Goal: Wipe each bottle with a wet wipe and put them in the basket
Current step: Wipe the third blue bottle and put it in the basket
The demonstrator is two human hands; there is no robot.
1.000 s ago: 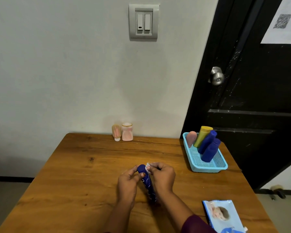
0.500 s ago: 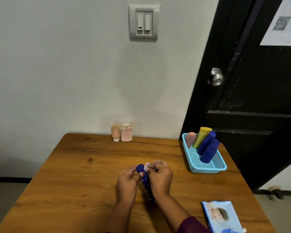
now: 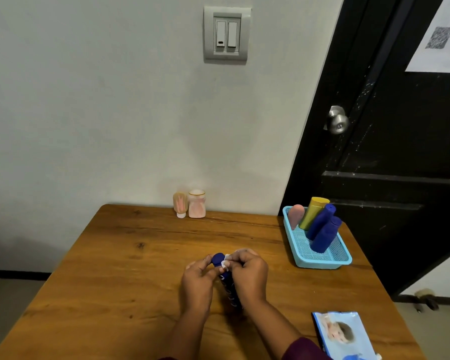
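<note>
A person holds a blue bottle (image 3: 229,288) over the counter (image 3: 140,268), to the left of the basket (image 3: 320,263) and a bit nearer to the person than the basket is. The left hand (image 3: 198,279) has its fingers curled round the bottle, just under the cap. The right hand (image 3: 250,276) has its fingers bent too, and they pinch a small white wet wipe (image 3: 225,263) against the top of the bottle. The bottle's cap points away from the person. Its bottom is hidden between the wrists.

The basket is light blue. Inside it a pink bottle (image 3: 296,215), a yellow bottle (image 3: 312,211) and two dark blue bottles (image 3: 326,235) lean on its far wall. Well to the left of the basket, by the wall, two small bottles (image 3: 190,205) stand side by side. On the near side of the basket lies a pack of wipes (image 3: 346,333).
</note>
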